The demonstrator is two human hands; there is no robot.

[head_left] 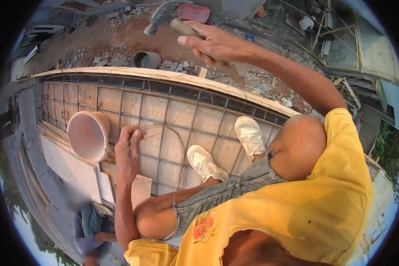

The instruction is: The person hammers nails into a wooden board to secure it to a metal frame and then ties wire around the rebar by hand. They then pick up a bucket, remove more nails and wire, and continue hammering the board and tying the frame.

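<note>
My right hand (pixel 215 43) is raised at the top, beyond the plank edge. It grips the wooden handle of a claw hammer (pixel 164 17), whose metal head points left. My left hand (pixel 129 137) is closed in a pinch above the steel bar grid. From its fingers thin wire (pixel 180 138) seems to curve right and down toward my shoe. Under me the rebar grid (pixel 164 119) lies over pale boards (pixel 181 111), and both my shoes (pixel 204 160) rest there. A pale plastic bucket (pixel 104 125) stands left of my left hand.
A long wooden edge board (pixel 133 72) borders the grid; beyond it lie rubble and a grey bucket (pixel 146 60) lower down. Loose boards (pixel 68 162) lie at the left. Another person (pixel 89 226) is at lower left. A red tub (pixel 193 13) sits far off.
</note>
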